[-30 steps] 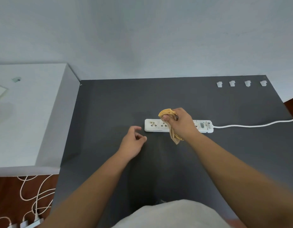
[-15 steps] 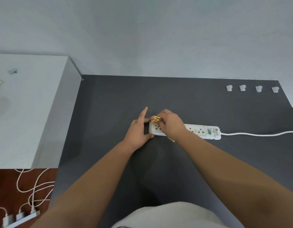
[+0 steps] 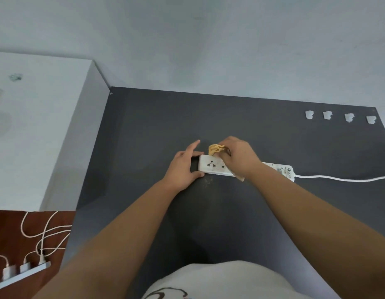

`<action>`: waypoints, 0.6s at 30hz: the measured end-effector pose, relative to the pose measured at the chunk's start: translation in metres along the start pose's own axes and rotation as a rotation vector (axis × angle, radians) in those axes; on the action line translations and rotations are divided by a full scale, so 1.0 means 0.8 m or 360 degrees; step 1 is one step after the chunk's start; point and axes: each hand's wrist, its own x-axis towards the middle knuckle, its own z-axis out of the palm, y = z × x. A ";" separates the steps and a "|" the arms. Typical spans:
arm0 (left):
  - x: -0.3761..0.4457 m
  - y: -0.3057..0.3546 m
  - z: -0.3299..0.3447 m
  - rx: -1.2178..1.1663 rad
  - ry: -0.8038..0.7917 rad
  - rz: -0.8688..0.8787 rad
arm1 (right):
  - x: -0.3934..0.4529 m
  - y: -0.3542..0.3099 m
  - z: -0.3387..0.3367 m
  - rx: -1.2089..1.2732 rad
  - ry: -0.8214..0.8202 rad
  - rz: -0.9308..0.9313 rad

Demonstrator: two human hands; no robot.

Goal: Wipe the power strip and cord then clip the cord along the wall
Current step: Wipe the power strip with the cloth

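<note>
A white power strip [image 3: 211,166] lies flat on the dark grey table [image 3: 144,137], its white cord [image 3: 342,178] running off to the right edge. My left hand [image 3: 183,167] clasps the strip's left end between thumb and fingers. My right hand [image 3: 239,157] presses a crumpled yellow cloth [image 3: 215,149] onto the middle of the strip and hides that part. Several white cord clips [image 3: 327,115] sit in a row at the table's far right, close to the pale wall [image 3: 209,44].
A white cabinet [image 3: 36,126] stands against the table's left side. On the brown floor at lower left lies another power strip [image 3: 21,275] with plugged chargers and looped white cables [image 3: 44,231]. My white shirt [image 3: 219,281] fills the bottom centre.
My left hand reached in from the near side and took hold of the strip's left end. My right hand slid the cloth left along the strip, then back a little to the right.
</note>
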 end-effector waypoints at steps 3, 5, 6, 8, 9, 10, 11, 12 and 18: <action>0.002 -0.005 0.001 0.0048 -0.0012 0.0042 | -0.007 0.002 0.019 -0.0150 -0.0066 0.0006; 0.003 -0.006 0.002 0.0103 -0.0005 0.0091 | -0.021 0.001 0.025 -0.0198 -0.0131 -0.0038; 0.003 -0.006 0.003 0.0127 0.0005 0.0116 | -0.026 0.001 0.025 -0.0222 -0.0188 -0.0077; 0.004 -0.006 0.003 0.0145 -0.0001 0.0126 | -0.030 0.000 0.015 -0.0250 -0.0253 -0.0129; 0.005 -0.007 0.002 0.0138 -0.0004 0.0118 | -0.027 0.000 0.009 -0.0231 -0.0210 -0.0112; 0.007 -0.007 0.002 0.0127 -0.0008 0.0107 | -0.021 0.002 0.002 -0.0202 -0.0131 -0.0054; 0.008 -0.008 0.001 0.0116 -0.0015 0.0096 | -0.014 0.005 -0.003 -0.0185 -0.0046 0.0022; 0.008 -0.008 0.001 0.0106 -0.0022 0.0087 | -0.007 0.009 -0.007 -0.0189 0.0007 0.0106; 0.007 -0.009 0.000 0.0120 -0.0024 0.0095 | -0.035 0.000 0.017 -0.0373 -0.0203 0.0067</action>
